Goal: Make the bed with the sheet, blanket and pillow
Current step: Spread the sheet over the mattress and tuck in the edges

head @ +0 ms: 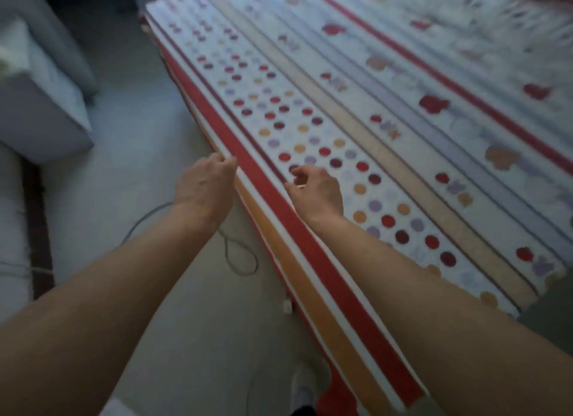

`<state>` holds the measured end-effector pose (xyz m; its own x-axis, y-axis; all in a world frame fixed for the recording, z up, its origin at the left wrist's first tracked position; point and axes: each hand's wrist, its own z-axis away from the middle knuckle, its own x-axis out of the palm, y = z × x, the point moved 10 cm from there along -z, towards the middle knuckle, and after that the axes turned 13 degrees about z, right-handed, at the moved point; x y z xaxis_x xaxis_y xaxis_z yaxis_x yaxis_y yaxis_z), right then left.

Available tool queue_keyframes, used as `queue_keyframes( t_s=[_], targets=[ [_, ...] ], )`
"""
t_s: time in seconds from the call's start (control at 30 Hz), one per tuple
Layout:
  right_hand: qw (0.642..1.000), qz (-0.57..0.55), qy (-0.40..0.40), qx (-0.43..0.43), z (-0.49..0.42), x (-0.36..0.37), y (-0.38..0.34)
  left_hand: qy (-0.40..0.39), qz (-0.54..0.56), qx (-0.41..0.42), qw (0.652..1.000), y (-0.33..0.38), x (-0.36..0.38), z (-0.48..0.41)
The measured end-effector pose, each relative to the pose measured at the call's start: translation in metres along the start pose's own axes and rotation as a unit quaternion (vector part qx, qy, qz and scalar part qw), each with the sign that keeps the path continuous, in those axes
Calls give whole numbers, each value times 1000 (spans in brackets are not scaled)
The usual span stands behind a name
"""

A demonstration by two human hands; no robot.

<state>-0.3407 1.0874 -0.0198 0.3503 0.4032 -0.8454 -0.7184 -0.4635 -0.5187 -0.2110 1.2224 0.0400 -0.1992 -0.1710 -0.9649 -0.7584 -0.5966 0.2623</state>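
A patterned sheet (356,111) with red stripes, coloured dots and flowers lies spread flat over the bed, which fills the right and top of the view. Its striped red, white and orange border (313,279) hangs over the bed's near-left side. My left hand (204,183) is at that edge, fingers curled onto the border where it folds down. My right hand (316,187) hovers just over the dotted band, fingers loosely bent, nothing visibly in it. The picture is blurred. No blanket or pillow is identifiable.
Pale floor (148,155) runs along the bed's left side. A grey cable (238,257) loops on it near the bed, with a small white plug (288,305). A grey upholstered seat (40,105) stands at the far left. My foot (302,387) shows at the bottom.
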Motion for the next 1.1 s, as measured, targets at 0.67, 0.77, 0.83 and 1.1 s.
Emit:
queue_keyframes(
  t_s=[0.67, 0.77, 0.83, 1.1],
  targets=[
    [983, -40, 163, -76, -89, -331, -207, 192, -19, 34, 981, 42, -413, -132],
    [982, -30, 157, -98, -101, -334, -256, 211, -6, 9, 977, 1, -454, -133],
    [981, -21, 163, -108, -110, -333, -289, 220, 2, -17, 975, -36, -477, -135],
    [972, 10, 165, -165, -186, -281, -466, 203, 71, -38, 976, -210, -532, -204]
  ],
)
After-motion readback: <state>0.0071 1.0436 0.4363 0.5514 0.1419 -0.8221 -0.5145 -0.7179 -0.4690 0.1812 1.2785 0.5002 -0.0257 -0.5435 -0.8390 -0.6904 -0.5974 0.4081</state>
